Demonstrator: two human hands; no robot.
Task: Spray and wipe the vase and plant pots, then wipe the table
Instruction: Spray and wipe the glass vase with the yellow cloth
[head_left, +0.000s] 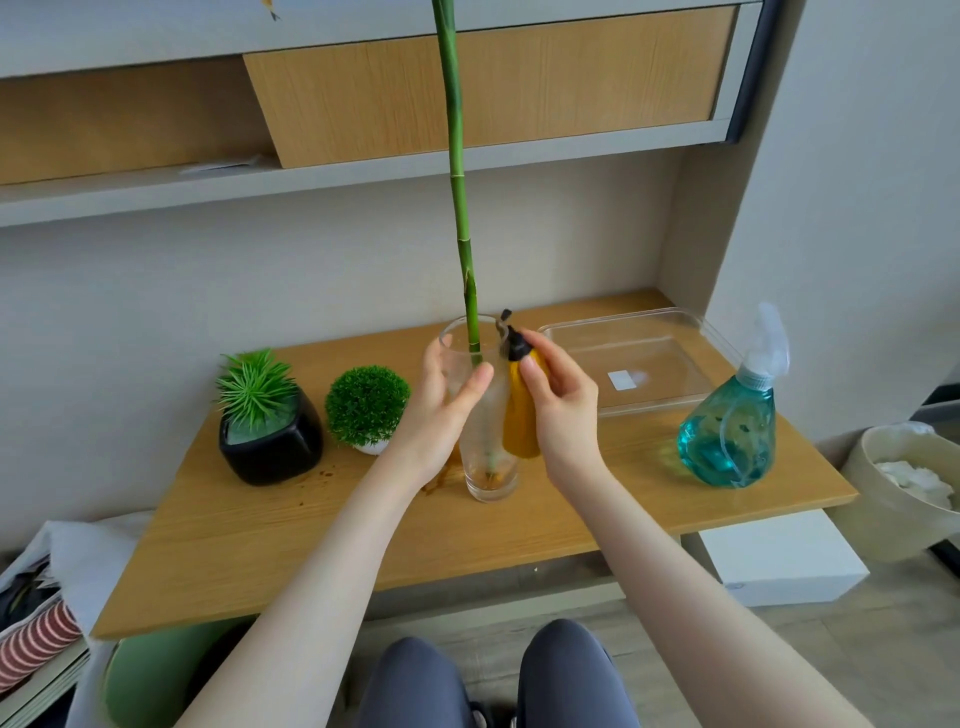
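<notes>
A tall clear glass vase (488, 467) with a long green bamboo stalk (457, 208) stands mid-table. My left hand (447, 400) grips the vase's left side near the rim. My right hand (558, 410) holds a mustard-yellow cloth (519, 421) with a black tag against the vase's right side. A spiky plant in a black pot (272, 447) and a round green plant in a small white pot (370, 446) stand at the left. A blue spray bottle (727, 436) stands at the right.
A clear plastic tray (675, 322) lies at the back right of the wooden table (311, 540). Brown drips mark the tabletop near the vase. A lined bin (904, 493) and white box (779, 561) sit at the right; shelves hang above.
</notes>
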